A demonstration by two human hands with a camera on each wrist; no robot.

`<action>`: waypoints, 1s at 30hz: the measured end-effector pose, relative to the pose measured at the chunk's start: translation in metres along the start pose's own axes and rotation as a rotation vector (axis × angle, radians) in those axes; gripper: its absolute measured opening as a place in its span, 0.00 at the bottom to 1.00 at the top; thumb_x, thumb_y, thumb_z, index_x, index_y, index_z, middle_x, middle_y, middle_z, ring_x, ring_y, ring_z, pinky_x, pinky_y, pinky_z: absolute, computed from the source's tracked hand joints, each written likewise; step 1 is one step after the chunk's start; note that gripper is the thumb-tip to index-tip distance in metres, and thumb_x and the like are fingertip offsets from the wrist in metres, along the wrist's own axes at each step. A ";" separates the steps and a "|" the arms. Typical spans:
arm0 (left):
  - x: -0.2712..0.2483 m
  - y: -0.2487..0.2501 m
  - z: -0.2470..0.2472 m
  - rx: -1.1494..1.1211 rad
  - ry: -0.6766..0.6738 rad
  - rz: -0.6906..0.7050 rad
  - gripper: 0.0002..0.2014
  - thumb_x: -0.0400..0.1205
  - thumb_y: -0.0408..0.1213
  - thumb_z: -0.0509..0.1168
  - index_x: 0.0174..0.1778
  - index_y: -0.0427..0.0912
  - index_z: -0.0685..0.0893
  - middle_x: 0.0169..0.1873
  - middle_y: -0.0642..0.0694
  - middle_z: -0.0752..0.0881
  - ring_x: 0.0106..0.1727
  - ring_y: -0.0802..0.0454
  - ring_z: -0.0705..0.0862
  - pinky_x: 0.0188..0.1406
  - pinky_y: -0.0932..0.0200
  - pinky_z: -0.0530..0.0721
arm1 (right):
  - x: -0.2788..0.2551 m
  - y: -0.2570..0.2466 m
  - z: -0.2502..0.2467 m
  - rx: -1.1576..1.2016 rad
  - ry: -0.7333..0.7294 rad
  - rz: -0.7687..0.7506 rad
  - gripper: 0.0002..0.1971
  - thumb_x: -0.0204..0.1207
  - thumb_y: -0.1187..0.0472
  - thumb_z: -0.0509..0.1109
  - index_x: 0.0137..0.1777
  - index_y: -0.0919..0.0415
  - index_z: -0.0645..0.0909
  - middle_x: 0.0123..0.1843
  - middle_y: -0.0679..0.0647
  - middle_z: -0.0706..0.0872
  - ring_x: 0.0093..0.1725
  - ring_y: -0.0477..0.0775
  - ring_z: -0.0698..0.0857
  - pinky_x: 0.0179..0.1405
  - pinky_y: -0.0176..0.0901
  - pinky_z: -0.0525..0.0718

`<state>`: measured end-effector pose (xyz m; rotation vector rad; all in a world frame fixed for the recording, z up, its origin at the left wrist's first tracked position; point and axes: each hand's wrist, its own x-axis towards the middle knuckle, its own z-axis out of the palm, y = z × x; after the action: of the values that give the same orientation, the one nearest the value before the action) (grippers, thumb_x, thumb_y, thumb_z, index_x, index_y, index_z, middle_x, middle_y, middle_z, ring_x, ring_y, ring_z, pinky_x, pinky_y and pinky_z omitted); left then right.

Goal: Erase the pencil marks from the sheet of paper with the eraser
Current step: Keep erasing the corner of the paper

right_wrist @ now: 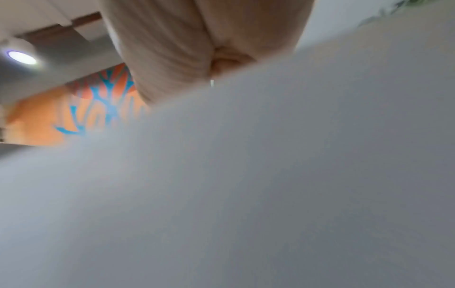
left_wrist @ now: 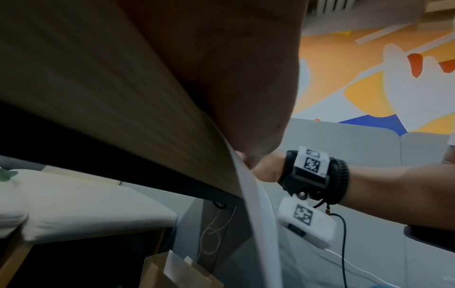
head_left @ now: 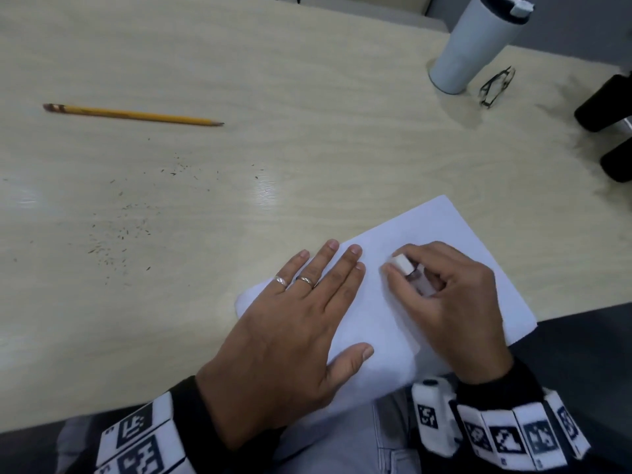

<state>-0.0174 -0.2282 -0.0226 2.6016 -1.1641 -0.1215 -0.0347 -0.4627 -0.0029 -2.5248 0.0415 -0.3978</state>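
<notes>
A white sheet of paper [head_left: 441, 227] lies at the near edge of the table and hangs over it toward my lap. My left hand [head_left: 297, 309] lies flat with straight fingers, pressing down the sheet's left part. My right hand [head_left: 444, 289] pinches a white eraser [head_left: 405, 265] between thumb and fingers, its end against the paper. No pencil marks show on the sheet in the head view. In the left wrist view the paper [left_wrist: 258, 214] droops past the table edge. The right wrist view is filled by blurred paper [right_wrist: 270, 185].
A yellow pencil [head_left: 133, 114] lies far left on the light wood table [head_left: 307, 97]. Dark eraser crumbs [head_left: 119, 234] are scattered left of the sheet. A white tumbler [head_left: 475, 46] and folded glasses [head_left: 496, 87] stand at the back right, with dark objects [head_left: 605, 104] at the right edge.
</notes>
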 end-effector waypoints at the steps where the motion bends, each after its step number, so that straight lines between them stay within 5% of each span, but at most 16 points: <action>1: 0.001 0.000 0.001 0.004 0.000 -0.001 0.39 0.92 0.63 0.51 0.91 0.37 0.63 0.93 0.43 0.55 0.94 0.44 0.49 0.90 0.38 0.60 | 0.000 0.001 0.001 0.020 -0.002 0.024 0.07 0.81 0.55 0.81 0.42 0.53 0.88 0.35 0.44 0.82 0.35 0.49 0.79 0.36 0.49 0.77; 5: 0.000 0.002 0.000 0.027 -0.009 -0.010 0.39 0.91 0.63 0.50 0.92 0.38 0.62 0.93 0.43 0.54 0.94 0.44 0.48 0.90 0.38 0.59 | 0.023 0.025 -0.010 -0.034 0.188 0.208 0.10 0.78 0.48 0.77 0.41 0.53 0.88 0.35 0.48 0.83 0.36 0.53 0.80 0.39 0.56 0.82; 9: 0.000 0.003 -0.001 0.030 -0.022 -0.019 0.39 0.91 0.63 0.50 0.92 0.38 0.62 0.93 0.43 0.54 0.94 0.44 0.48 0.91 0.39 0.59 | 0.002 0.000 -0.002 -0.008 0.031 0.044 0.09 0.80 0.47 0.75 0.44 0.51 0.89 0.39 0.46 0.87 0.39 0.54 0.84 0.38 0.56 0.84; 14: -0.001 0.003 -0.002 0.047 -0.039 -0.021 0.40 0.91 0.64 0.48 0.93 0.39 0.59 0.94 0.44 0.51 0.94 0.46 0.44 0.91 0.40 0.54 | 0.026 0.028 -0.013 -0.083 0.182 0.273 0.09 0.78 0.48 0.76 0.45 0.52 0.88 0.40 0.48 0.86 0.40 0.55 0.84 0.44 0.57 0.86; 18: 0.000 0.002 -0.002 0.024 -0.037 -0.022 0.40 0.91 0.64 0.49 0.92 0.39 0.61 0.94 0.44 0.52 0.94 0.46 0.45 0.91 0.40 0.56 | 0.005 -0.001 -0.002 -0.079 0.035 0.067 0.06 0.80 0.52 0.79 0.43 0.50 0.87 0.38 0.46 0.85 0.39 0.54 0.83 0.38 0.55 0.83; 23: 0.000 0.003 -0.002 0.021 -0.050 -0.021 0.40 0.91 0.64 0.48 0.93 0.39 0.59 0.94 0.44 0.52 0.94 0.46 0.45 0.92 0.40 0.56 | 0.026 0.035 -0.014 -0.035 0.151 0.293 0.07 0.79 0.49 0.79 0.43 0.50 0.89 0.39 0.48 0.87 0.37 0.53 0.82 0.42 0.50 0.83; 27: 0.001 0.001 -0.006 0.001 -0.110 -0.018 0.40 0.91 0.65 0.45 0.94 0.41 0.53 0.94 0.46 0.44 0.93 0.49 0.37 0.92 0.43 0.48 | 0.020 0.049 -0.019 0.344 0.287 0.398 0.05 0.84 0.57 0.80 0.45 0.53 0.90 0.37 0.53 0.87 0.34 0.46 0.79 0.42 0.43 0.81; 30: 0.007 0.012 -0.020 0.024 -0.242 -0.072 0.41 0.90 0.64 0.41 0.94 0.40 0.43 0.92 0.44 0.35 0.92 0.44 0.31 0.91 0.40 0.43 | 0.018 0.057 -0.023 0.481 0.389 0.494 0.07 0.88 0.56 0.76 0.47 0.52 0.87 0.35 0.50 0.87 0.29 0.46 0.80 0.31 0.38 0.80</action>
<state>-0.0171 -0.2365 -0.0001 2.7085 -1.1534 -0.4515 -0.0211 -0.5250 -0.0110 -1.8525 0.6272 -0.6014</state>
